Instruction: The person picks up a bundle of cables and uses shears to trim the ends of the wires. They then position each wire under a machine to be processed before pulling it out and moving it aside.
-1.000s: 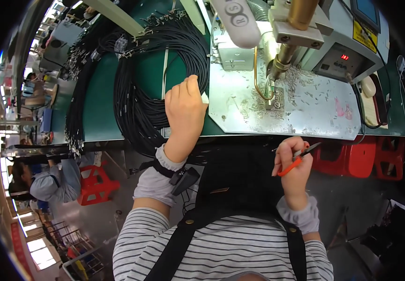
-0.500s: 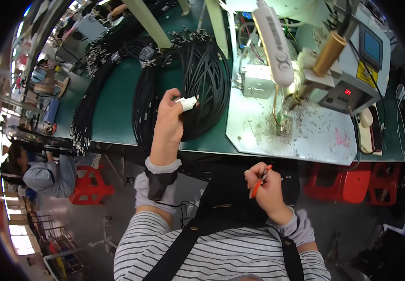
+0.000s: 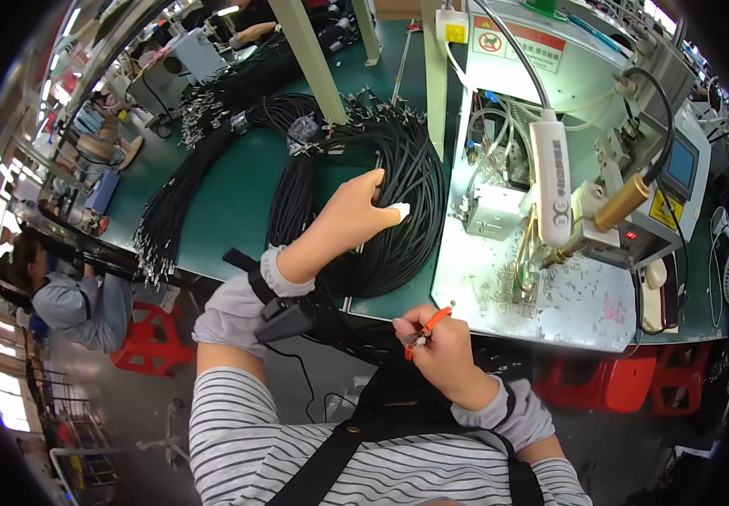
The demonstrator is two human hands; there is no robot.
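Small orange-handled pliers (image 3: pixel 430 331) lie across my right hand (image 3: pixel 447 358), whose fingers are wrapped round them just off the table's front edge. My left hand (image 3: pixel 352 215) reaches over a thick coil of black cables (image 3: pixel 411 244) on the green table. Its thumb, tipped with a white covering, and its forefinger are spread apart, with cables showing between them. The other left fingers are hidden beneath the hand, so I cannot see whether they touch the cables. Metal ends (image 3: pixel 381 110) crowd the far side of the coil.
A machine with a brass-coloured cylinder (image 3: pixel 621 202) and a white lamp (image 3: pixel 552 181) stands at the right on a pale metal plate (image 3: pixel 482 299) strewn with small metal bits. More cable bundles (image 3: pixel 183 190) lie at the left. Red stools (image 3: pixel 158 337) and a seated person (image 3: pixel 78 295) are below the table.
My left hand has reached forward and right onto the cable coil, its thumb and forefinger now apart. My right hand has moved left with the pliers. The view has shifted too.
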